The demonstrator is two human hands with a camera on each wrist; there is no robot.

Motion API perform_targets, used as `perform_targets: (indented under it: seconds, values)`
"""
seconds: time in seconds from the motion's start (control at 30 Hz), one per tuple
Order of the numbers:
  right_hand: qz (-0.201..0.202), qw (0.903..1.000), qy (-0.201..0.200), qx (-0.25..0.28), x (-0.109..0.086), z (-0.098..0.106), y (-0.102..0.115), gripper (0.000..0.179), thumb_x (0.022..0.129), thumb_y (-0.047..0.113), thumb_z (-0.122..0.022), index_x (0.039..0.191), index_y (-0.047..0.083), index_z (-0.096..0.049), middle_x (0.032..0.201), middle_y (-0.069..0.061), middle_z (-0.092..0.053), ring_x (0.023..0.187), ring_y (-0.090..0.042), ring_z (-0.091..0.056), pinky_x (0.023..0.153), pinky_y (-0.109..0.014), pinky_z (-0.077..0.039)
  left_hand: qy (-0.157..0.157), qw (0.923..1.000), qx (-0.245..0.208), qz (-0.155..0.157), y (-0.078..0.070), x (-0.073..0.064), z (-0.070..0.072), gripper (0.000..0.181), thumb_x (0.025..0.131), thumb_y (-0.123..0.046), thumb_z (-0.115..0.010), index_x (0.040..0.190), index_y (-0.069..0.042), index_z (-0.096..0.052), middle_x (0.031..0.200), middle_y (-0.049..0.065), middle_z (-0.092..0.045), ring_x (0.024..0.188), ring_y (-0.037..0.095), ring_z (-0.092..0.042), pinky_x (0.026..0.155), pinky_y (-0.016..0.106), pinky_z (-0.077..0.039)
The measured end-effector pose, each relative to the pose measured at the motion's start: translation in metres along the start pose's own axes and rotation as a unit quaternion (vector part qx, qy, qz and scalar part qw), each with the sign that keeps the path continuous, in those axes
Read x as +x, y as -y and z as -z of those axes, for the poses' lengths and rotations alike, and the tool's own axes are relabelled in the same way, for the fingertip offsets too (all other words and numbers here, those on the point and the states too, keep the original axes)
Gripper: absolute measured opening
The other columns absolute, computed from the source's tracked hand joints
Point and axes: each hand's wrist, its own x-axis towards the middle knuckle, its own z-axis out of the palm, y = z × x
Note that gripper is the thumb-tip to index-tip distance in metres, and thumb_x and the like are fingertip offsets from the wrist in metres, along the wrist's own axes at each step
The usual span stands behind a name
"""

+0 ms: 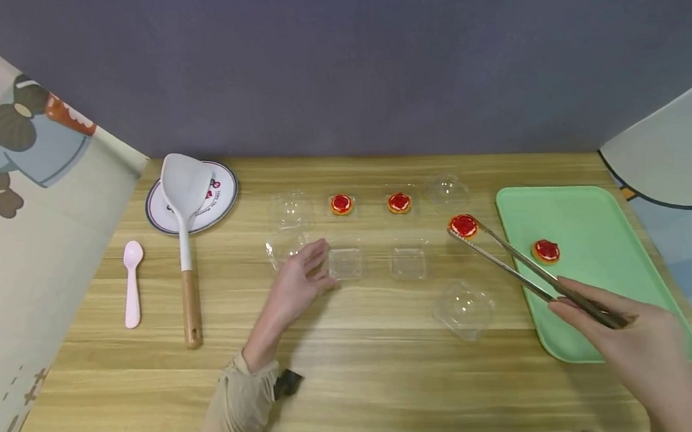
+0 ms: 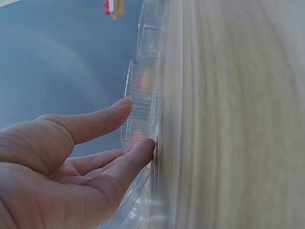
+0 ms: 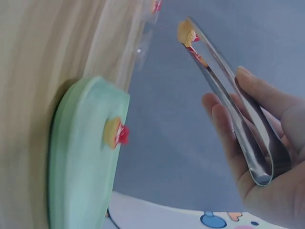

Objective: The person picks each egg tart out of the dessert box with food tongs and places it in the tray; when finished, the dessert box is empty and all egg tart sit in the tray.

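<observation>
My right hand (image 1: 641, 333) grips metal tongs (image 1: 527, 267), whose tips pinch a small tart (image 1: 463, 226) with red topping, raised above the table. In the right wrist view the tart (image 3: 186, 32) shows its yellow-tan base. Another red-topped tart (image 1: 546, 251) sits on the green tray (image 1: 608, 226). My left hand (image 1: 298, 282) reaches to a clear plastic box (image 1: 345, 264), fingers loosely extended. The left wrist view has its thumb and forefinger tips right at the clear wall (image 2: 127, 117). Two more tarts lie in clear boxes behind, a left one (image 1: 341, 204) and a right one (image 1: 399, 203).
A clear box base (image 1: 409, 263) stands at the front right of the row. Domed clear lids flank the row, one (image 1: 463, 309) nearest the front. On the left lie a white spatula (image 1: 186, 252) across a plate (image 1: 223, 207), and a pink spoon (image 1: 132, 288). A grey partition (image 1: 343, 71) rises behind.
</observation>
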Motion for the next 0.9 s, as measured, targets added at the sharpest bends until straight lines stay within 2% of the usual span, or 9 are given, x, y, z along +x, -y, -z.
perform_targets:
  seconds: [0.17, 0.27, 0.33, 0.43, 0.57, 0.63, 0.77, 0.83, 0.9]
  values:
    - [-0.005, 0.9989, -0.04, -0.022, -0.003, 0.006, -0.012, 0.05, 0.09, 0.028, -0.09, 0.133, 0.005, -0.076, 0.092, 0.04, -0.068, 0.085, 0.023, -0.062, 0.063, -0.004, -0.054, 0.001, 1.0, -0.003, -0.002, 0.0, -0.001, 0.001, 0.084, 0.09, 0.011, -0.077, 0.162, 0.005, -0.034, 0.165, 0.024, -0.039, 0.148, 0.04, -0.047, 0.113, 0.036, -0.051]
    - [-0.035, 0.9968, -0.054, -0.048, -0.003, 0.013, -0.019, 0.055, 0.092, 0.034, -0.088, 0.138, 0.008, -0.073, 0.092, 0.044, -0.063, 0.086, 0.029, -0.053, 0.061, -0.001, -0.05, 0.001, 1.0, -0.006, 0.0, -0.001, -0.002, 0.001, 0.085, 0.09, 0.01, -0.077, 0.162, 0.005, -0.034, 0.165, 0.023, -0.039, 0.148, 0.04, -0.047, 0.113, 0.036, -0.051]
    - [-0.069, 0.9944, -0.053, -0.061, -0.002, 0.018, -0.025, 0.059, 0.095, 0.04, -0.084, 0.144, 0.009, -0.069, 0.101, 0.041, -0.064, 0.088, 0.029, -0.048, 0.062, 0.0, -0.047, 0.001, 1.0, -0.009, 0.002, -0.001, -0.002, 0.002, 0.085, 0.09, 0.01, -0.077, 0.163, 0.004, -0.034, 0.166, 0.023, -0.038, 0.148, 0.039, -0.047, 0.113, 0.035, -0.051]
    - [-0.127, 0.9882, -0.062, -0.057, -0.001, 0.023, -0.031, 0.063, 0.099, 0.043, -0.078, 0.152, 0.014, -0.061, 0.116, 0.04, -0.058, 0.119, 0.013, -0.057, 0.082, -0.001, -0.051, 0.001, 0.9999, -0.01, 0.001, -0.001, -0.002, 0.002, 0.085, 0.09, 0.01, -0.077, 0.163, 0.005, -0.034, 0.166, 0.023, -0.038, 0.148, 0.039, -0.046, 0.113, 0.035, -0.051]
    - [-0.176, 0.9795, -0.096, -0.016, -0.002, 0.026, -0.041, 0.06, 0.103, 0.037, -0.074, 0.158, 0.02, -0.054, 0.123, 0.045, -0.049, 0.153, -0.01, -0.037, 0.119, -0.015, -0.038, 0.001, 0.9999, -0.011, -0.004, 0.0, -0.002, 0.003, 0.084, 0.09, 0.011, -0.077, 0.162, 0.005, -0.034, 0.166, 0.024, -0.038, 0.148, 0.039, -0.046, 0.113, 0.035, -0.051]
    - [-0.183, 0.9774, -0.106, -0.002, -0.002, 0.028, -0.048, 0.059, 0.105, 0.034, -0.072, 0.159, 0.021, -0.052, 0.135, 0.038, -0.051, 0.153, -0.004, -0.034, 0.125, -0.022, -0.034, 0.001, 0.9999, -0.012, -0.004, 0.0, -0.002, 0.003, 0.084, 0.09, 0.011, -0.077, 0.162, 0.006, -0.034, 0.166, 0.024, -0.038, 0.148, 0.039, -0.046, 0.113, 0.035, -0.051]
    - [-0.186, 0.9749, -0.122, -0.009, 0.001, 0.033, -0.06, 0.057, 0.108, 0.029, -0.067, 0.16, 0.017, -0.049, 0.163, 0.01, -0.041, 0.155, -0.007, -0.031, 0.129, -0.033, -0.031, 0.0, 0.9999, -0.014, 0.001, 0.0, -0.003, 0.003, 0.085, 0.09, 0.01, -0.077, 0.162, 0.005, -0.034, 0.166, 0.023, -0.038, 0.148, 0.039, -0.047, 0.113, 0.035, -0.051]
    - [-0.19, 0.971, -0.143, -0.025, 0.001, 0.035, -0.066, 0.055, 0.108, 0.029, -0.067, 0.158, 0.015, -0.05, 0.159, 0.011, -0.043, 0.154, -0.009, -0.032, 0.128, -0.029, -0.031, -0.001, 0.9999, -0.015, 0.004, 0.0, -0.003, 0.003, 0.085, 0.09, 0.01, -0.078, 0.163, 0.004, -0.034, 0.166, 0.023, -0.038, 0.147, 0.039, -0.048, 0.113, 0.036, -0.051]
    - [-0.183, 0.9674, -0.17, -0.042, 0.0, 0.038, -0.074, 0.053, 0.106, 0.026, -0.07, 0.155, 0.013, -0.054, 0.149, 0.023, -0.047, 0.15, 0.0, -0.035, 0.127, -0.026, -0.032, -0.001, 0.9999, -0.016, 0.005, 0.0, -0.004, 0.003, 0.085, 0.09, 0.01, -0.078, 0.163, 0.004, -0.034, 0.166, 0.022, -0.038, 0.147, 0.04, -0.048, 0.113, 0.036, -0.051]
